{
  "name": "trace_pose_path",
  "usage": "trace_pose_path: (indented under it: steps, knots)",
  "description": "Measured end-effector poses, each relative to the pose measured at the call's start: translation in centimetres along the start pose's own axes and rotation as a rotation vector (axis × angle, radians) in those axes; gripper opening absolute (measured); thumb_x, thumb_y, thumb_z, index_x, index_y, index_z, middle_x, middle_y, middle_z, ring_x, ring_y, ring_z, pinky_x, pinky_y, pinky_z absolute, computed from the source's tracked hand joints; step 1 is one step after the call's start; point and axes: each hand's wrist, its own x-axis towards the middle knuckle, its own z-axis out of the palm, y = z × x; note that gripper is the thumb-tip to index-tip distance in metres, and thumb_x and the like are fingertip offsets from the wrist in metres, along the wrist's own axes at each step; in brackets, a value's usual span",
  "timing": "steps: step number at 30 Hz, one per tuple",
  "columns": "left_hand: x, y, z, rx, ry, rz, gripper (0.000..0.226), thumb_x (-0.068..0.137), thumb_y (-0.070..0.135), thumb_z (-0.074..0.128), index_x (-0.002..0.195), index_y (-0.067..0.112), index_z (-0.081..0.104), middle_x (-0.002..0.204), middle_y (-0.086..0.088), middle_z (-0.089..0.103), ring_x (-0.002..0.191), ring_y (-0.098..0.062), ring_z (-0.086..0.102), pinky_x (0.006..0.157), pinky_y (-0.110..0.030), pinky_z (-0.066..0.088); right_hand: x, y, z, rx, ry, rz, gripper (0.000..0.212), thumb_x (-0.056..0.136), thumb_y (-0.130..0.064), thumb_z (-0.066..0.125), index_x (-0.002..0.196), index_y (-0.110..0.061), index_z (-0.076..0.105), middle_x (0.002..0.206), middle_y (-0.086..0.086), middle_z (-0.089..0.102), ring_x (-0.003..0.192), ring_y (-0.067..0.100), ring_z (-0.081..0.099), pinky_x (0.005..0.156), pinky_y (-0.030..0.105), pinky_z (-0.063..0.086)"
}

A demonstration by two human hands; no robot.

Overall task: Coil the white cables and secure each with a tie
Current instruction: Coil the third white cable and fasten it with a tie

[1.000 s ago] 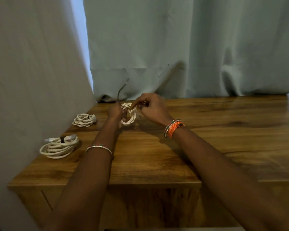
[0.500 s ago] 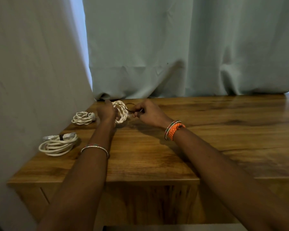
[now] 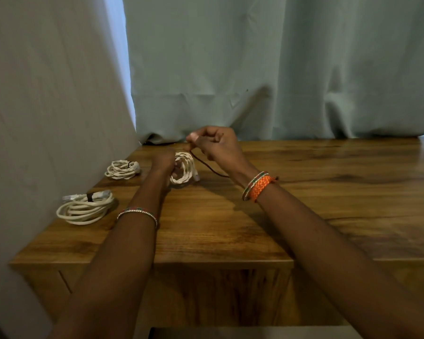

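Backdrop: pale green curtain (image 3: 255, 69) behind wooden table (image 3: 328, 204).
Tied coils: two white bundles (image 3: 85, 207), (image 3: 122, 169) at table's left.
Right hand (image 3: 218, 145): pinches dark tie (image 3: 206, 165), raised.
Left hand (image 3: 163, 160): grips braided white coil (image 3: 184, 171), resting on table.
Writing: none legible.

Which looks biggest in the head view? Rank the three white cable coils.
1. Near-left coil, though it lies closest to the camera.
2-3. Far-left coil and the held coil look alike; no ranking.
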Motion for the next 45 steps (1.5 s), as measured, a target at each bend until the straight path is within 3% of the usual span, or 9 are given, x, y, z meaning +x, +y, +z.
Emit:
trace_pose_path:
  steps: [5,12,16,21,26,31,36,39,45]
  knots:
    - [-0.8,0.6,0.3,0.006,-0.362,-0.205,0.057,0.096,0.025,0.032,0.041,0.016,0.041,0.034,0.005,0.031,0.024,-0.005,0.023,0.026,-0.008,0.018,1.0,0.9,-1.0,0.282,0.002,0.197,0.014,0.096,0.000,0.044,0.097,-0.011,0.052,0.087,0.010,0.068,0.053,0.006,0.053,0.048,0.017,0.038]
    - [-1.7,0.7,0.8,0.009,-0.356,-0.207,0.041,0.095,0.017,0.026,0.054,0.013,0.030,0.030,0.006,0.030,0.021,-0.003,0.021,0.027,-0.006,0.015,0.9,0.7,-2.5,0.504,-0.108,0.256,0.038,0.089,0.020,0.033,0.099,-0.006,0.060,0.077,0.002,0.068,0.064,0.006,0.060,0.058,0.016,0.048]
    - [-1.9,0.9,0.5,0.002,-0.348,-0.270,0.050,0.094,0.017,0.026,0.045,0.013,0.034,0.031,0.005,0.028,0.021,-0.004,0.020,0.027,-0.006,0.013,0.9,0.4,-2.3,0.347,-0.158,0.234,0.037,0.087,0.019,0.035,0.094,-0.005,0.063,0.074,0.003,0.064,0.061,0.008,0.051,0.051,0.016,0.038]
    - [-1.9,1.0,0.3,-0.035,-0.359,-0.318,0.042,0.096,0.024,0.029,0.055,0.014,0.029,0.030,0.004,0.028,0.020,-0.005,0.021,0.025,-0.007,0.014,0.7,0.5,-2.4,0.071,-0.217,0.224,0.023,0.097,-0.016,0.048,0.097,-0.009,0.070,0.064,-0.006,0.059,0.057,0.008,0.036,0.053,0.022,0.025]
    - [-1.6,0.9,-0.1,-0.036,-0.328,-0.312,0.044,0.096,0.023,0.031,0.054,0.012,0.034,0.030,0.005,0.030,0.020,-0.004,0.022,0.025,-0.007,0.015,0.2,0.1,-2.9,-0.113,-0.189,0.147,0.020,0.093,-0.008,0.054,0.106,0.002,0.066,0.051,-0.011,0.058,0.046,-0.002,0.043,0.044,0.012,0.030]
    - [-1.9,1.0,-0.8,-0.146,-0.325,-0.295,0.043,0.099,0.026,0.028,0.058,0.012,0.029,0.029,0.005,0.030,0.019,-0.003,0.022,0.022,-0.010,0.015,0.4,-0.2,-3.8,-0.368,-0.126,0.079,0.015,0.090,-0.006,0.059,0.100,-0.004,0.070,0.076,-0.005,0.069,0.059,0.003,0.055,0.063,0.022,0.052]
    - [-1.2,0.6,-1.0,-0.076,-0.128,-0.192,0.039,0.097,0.025,0.036,0.060,0.013,0.035,0.029,0.004,0.036,0.021,-0.004,0.030,0.029,-0.008,0.023,-0.3,-0.4,-4.2,-1.028,-0.069,-0.076,0.013,0.088,-0.027,0.061,0.093,-0.030,0.073,0.087,-0.009,0.066,0.081,0.007,0.054,0.066,0.026,0.033]
    - [-0.8,0.4,-1.1,-0.087,-0.027,-0.142,0.033,0.093,0.023,0.042,0.061,0.013,0.042,0.042,-0.004,0.042,0.028,-0.012,0.038,0.045,-0.019,0.037,-0.7,-1.0,-3.9,-1.204,-0.047,-0.241,0.018,0.087,-0.023,0.057,0.096,-0.030,0.071,0.087,-0.007,0.070,0.085,0.013,0.061,0.063,0.025,0.030]
    - [-1.8,1.1,-0.7,-0.022,0.066,-0.008,0.035,0.095,0.016,0.036,0.060,0.013,0.034,0.033,0.000,0.036,0.020,-0.007,0.027,0.033,-0.005,0.022,-0.6,-0.3,-2.6,-1.389,-0.094,-0.423,0.019,0.086,-0.018,0.055,0.094,-0.027,0.069,0.089,-0.006,0.070,0.087,0.019,0.062,0.060,0.027,0.037]
